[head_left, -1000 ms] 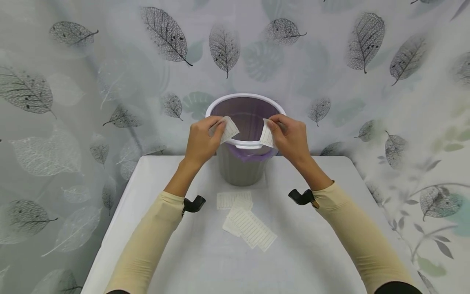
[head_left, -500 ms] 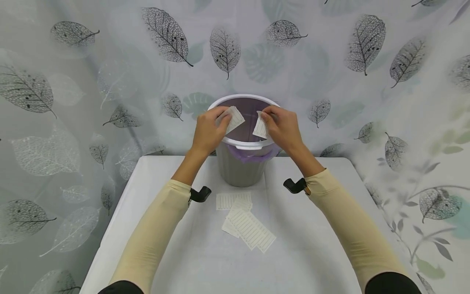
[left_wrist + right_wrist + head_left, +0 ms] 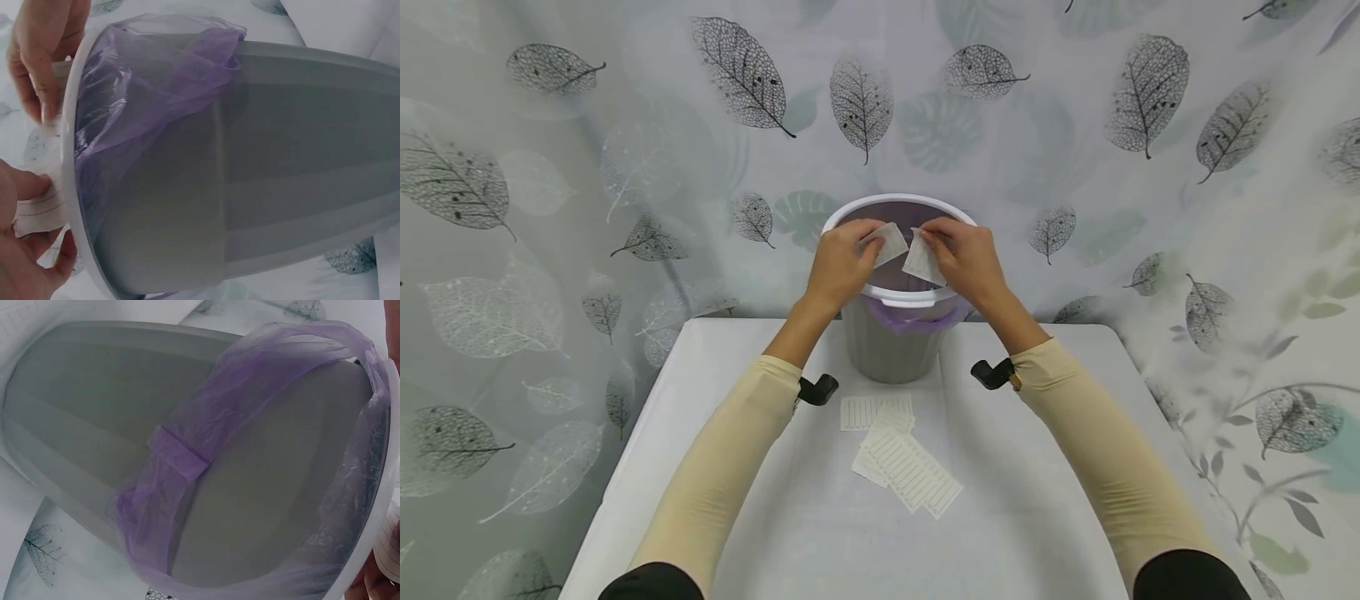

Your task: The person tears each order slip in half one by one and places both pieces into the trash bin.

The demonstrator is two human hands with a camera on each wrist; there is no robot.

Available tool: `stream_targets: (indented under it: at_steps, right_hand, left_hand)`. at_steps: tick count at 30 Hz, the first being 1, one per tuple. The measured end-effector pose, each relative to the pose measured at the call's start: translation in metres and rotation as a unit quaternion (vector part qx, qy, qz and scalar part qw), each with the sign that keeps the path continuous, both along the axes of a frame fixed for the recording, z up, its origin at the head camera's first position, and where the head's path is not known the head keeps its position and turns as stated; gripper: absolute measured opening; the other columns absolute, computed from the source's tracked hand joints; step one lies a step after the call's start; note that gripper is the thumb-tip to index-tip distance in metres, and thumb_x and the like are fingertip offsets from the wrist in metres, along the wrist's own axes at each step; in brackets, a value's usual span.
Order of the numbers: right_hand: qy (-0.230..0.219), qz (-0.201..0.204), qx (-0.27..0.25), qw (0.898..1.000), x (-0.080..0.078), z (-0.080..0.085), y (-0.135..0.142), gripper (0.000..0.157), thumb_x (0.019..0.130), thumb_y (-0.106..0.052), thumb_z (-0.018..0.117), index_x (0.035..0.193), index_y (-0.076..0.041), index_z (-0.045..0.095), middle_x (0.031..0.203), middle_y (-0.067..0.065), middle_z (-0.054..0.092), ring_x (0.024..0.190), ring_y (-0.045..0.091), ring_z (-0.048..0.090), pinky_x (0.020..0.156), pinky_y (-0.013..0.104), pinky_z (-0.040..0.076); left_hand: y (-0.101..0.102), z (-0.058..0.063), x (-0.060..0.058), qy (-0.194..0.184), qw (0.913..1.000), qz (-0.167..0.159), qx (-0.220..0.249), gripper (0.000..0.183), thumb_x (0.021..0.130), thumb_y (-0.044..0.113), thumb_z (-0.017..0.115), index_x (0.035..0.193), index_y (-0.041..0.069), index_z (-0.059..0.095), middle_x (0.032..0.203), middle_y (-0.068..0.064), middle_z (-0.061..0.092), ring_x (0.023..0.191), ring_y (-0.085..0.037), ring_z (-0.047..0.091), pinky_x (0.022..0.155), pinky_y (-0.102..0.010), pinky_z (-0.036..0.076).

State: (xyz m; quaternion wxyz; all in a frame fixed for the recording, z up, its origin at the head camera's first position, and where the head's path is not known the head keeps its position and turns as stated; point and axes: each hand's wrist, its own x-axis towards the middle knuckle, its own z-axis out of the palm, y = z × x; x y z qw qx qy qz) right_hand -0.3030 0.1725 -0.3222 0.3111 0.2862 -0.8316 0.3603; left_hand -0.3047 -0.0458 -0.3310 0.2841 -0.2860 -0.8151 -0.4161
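Note:
Over the mouth of a grey trash can (image 3: 891, 346), my left hand (image 3: 841, 265) pinches a piece of lined paper (image 3: 892, 243) between thumb and fingers. Facing it, my right hand (image 3: 968, 260) pinches another paper piece (image 3: 922, 262). The two pieces' edges are close together, with a narrow gap between them. In the left wrist view, faint lines cross the left hand's paper (image 3: 42, 209). The can has a white rim (image 3: 904, 298) and a purple bag (image 3: 144, 94) folded over it. Several lined paper slips (image 3: 902, 462) overlap on the table in front of the can.
A white cloth covers the table (image 3: 790, 517). Behind it hangs a leaf-patterned curtain (image 3: 895, 150), with the can standing at the table's back edge. A purple bag fold (image 3: 181, 456) sags down the can's outside in the right wrist view.
Both hands have moved inward over the can, bringing the two paper pieces from well apart to nearly meeting. The slips on the table stay put.

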Motion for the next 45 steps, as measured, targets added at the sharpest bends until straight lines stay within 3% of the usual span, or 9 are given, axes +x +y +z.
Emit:
stream_targets:
  at_steps: [7,15,19,28,37,45]
  right_hand:
    - [0.002,0.000,0.002,1.000,-0.003,-0.002,-0.002,0.013,0.100,-0.005,0.070,0.104,0.004,0.078,0.095,0.017,0.076,0.080,0.033,0.072,0.069,0.045,0.055]
    - [-0.028,-0.010,0.016,0.999,-0.004,-0.008,-0.002,0.015,0.101,-0.008,0.069,0.108,0.003,0.078,0.098,0.015,0.076,0.081,0.031,0.071,0.071,0.045,0.055]
    - [-0.032,-0.006,0.016,0.999,-0.002,-0.010,0.000,0.016,0.102,-0.007,0.067,0.110,0.003,0.077,0.097,0.015,0.076,0.079,0.030,0.071,0.070,0.043,0.054]
    - [-0.037,0.003,0.009,0.999,0.006,-0.008,0.004,0.018,0.104,-0.007,0.064,0.115,0.003,0.075,0.096,0.013,0.077,0.075,0.027,0.071,0.066,0.040,0.053]
    - [0.004,0.000,-0.033,0.999,0.029,-0.006,0.014,0.016,0.101,-0.007,0.069,0.111,0.002,0.076,0.097,0.011,0.077,0.079,0.025,0.073,0.069,0.032,0.055]
    - [0.010,0.016,-0.063,0.998,0.052,-0.009,0.023,0.013,0.099,-0.006,0.068,0.107,0.002,0.077,0.091,0.006,0.076,0.081,0.020,0.070,0.072,0.028,0.054]
  left_hand:
    - [0.001,-0.007,-0.005,-0.015,0.9996,0.004,-0.025,0.018,0.098,0.001,0.069,0.115,-0.003,0.076,0.114,-0.013,0.075,0.110,-0.029,0.069,0.099,-0.037,0.050]
    - [0.000,-0.009,-0.004,-0.034,0.9988,0.001,-0.036,0.020,0.098,0.003,0.069,0.117,-0.002,0.075,0.114,-0.013,0.075,0.107,-0.027,0.070,0.096,-0.037,0.051]
    - [-0.001,-0.010,-0.005,-0.036,0.9984,-0.002,-0.043,0.020,0.099,0.003,0.070,0.118,-0.002,0.074,0.112,-0.013,0.075,0.099,-0.025,0.070,0.091,-0.036,0.053]
    - [-0.010,-0.006,0.000,-0.034,0.9986,0.000,-0.040,0.021,0.099,0.004,0.069,0.120,-0.001,0.074,0.113,-0.012,0.075,0.099,-0.025,0.070,0.089,-0.037,0.053]
    - [-0.026,-0.007,0.014,0.017,0.9998,-0.005,-0.012,0.020,0.095,0.000,0.070,0.115,-0.003,0.074,0.107,-0.015,0.075,0.096,-0.027,0.070,0.088,-0.044,0.053]
    - [-0.034,-0.012,0.029,0.050,0.9982,-0.023,0.025,0.018,0.094,-0.002,0.072,0.111,-0.005,0.075,0.101,-0.015,0.075,0.091,-0.027,0.069,0.086,-0.044,0.052]
